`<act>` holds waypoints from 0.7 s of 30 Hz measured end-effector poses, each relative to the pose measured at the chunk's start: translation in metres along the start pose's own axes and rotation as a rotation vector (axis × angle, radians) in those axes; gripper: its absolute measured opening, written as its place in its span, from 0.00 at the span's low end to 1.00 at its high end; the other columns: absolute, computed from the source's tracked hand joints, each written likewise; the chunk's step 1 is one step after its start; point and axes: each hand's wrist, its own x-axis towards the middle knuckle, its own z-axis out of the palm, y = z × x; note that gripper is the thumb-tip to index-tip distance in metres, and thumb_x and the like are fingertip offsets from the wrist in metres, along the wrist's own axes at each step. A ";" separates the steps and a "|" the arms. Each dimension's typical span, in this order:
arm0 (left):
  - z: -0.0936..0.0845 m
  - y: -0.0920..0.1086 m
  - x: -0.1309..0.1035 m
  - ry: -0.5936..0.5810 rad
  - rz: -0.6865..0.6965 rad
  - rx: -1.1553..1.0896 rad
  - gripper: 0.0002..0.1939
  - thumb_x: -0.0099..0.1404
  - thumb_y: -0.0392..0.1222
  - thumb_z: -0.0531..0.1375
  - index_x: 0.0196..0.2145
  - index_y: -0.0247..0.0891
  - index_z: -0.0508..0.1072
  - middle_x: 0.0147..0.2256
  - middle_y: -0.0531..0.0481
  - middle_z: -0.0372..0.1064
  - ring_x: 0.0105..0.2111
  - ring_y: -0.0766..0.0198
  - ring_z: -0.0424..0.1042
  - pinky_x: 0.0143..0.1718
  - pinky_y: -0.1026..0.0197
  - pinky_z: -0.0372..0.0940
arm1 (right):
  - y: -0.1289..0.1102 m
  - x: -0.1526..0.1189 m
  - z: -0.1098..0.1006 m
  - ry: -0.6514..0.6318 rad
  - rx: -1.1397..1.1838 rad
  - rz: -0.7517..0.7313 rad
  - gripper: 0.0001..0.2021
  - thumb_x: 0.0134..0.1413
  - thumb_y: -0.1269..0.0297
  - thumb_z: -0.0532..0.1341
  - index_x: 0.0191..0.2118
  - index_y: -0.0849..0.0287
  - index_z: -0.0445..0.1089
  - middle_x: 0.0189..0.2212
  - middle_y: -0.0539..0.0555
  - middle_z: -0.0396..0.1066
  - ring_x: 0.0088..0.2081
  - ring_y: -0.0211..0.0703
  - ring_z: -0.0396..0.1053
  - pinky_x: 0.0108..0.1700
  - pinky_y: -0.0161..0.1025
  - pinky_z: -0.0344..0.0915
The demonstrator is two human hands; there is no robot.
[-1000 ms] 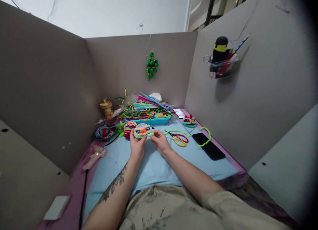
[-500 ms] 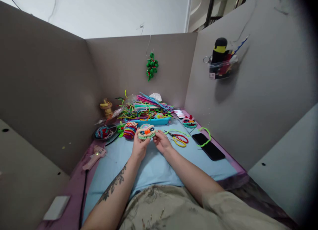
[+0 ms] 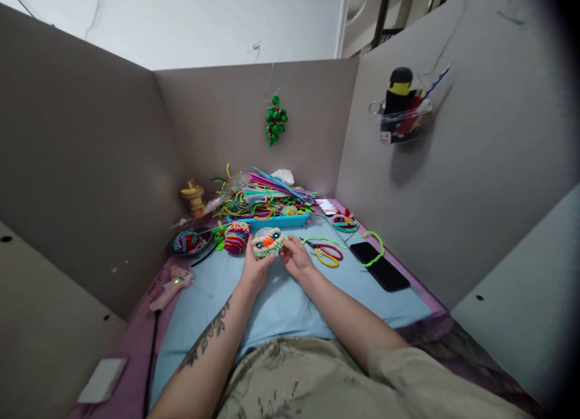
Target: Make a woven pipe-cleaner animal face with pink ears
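A small fuzzy craft face [image 3: 268, 243], cream and mint with blue-ringed eyes and an orange middle, is held up above the blue cloth [image 3: 217, 304]. My left hand [image 3: 254, 267] grips its left side, thumb along the lower edge. At its right edge, my right hand [image 3: 294, 256] pinches it with closed fingers. Just left of my left hand sits a striped multicoloured piece [image 3: 236, 238]. Red-and-yellow-handled scissors [image 3: 327, 254] lie right of my right hand, beside a light green stem [image 3: 374, 250] that crosses a black phone [image 3: 380, 268].
Behind the hands, a blue tray [image 3: 290, 221] holds a heap of coloured stems [image 3: 267, 192]. At left are a dark bowl [image 3: 206, 248], a pink glue gun [image 3: 172, 289] with a cord, and a white block [image 3: 103, 380]. Another craft face [image 3: 345, 223] lies back right. Grey panels enclose the table.
The craft face has tilted slightly, its right side now higher. Both hands keep their hold, and the view has shifted very slightly.
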 end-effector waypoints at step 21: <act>-0.020 0.027 0.003 -0.216 -0.010 0.584 0.14 0.54 0.48 0.62 0.33 0.35 0.71 0.25 0.53 0.66 0.25 0.67 0.64 0.29 0.65 0.58 | -0.028 -0.022 -0.004 -0.512 -1.139 -0.320 0.03 0.42 0.72 0.57 0.28 0.61 0.65 0.23 0.46 0.62 0.25 0.33 0.57 0.29 0.31 0.56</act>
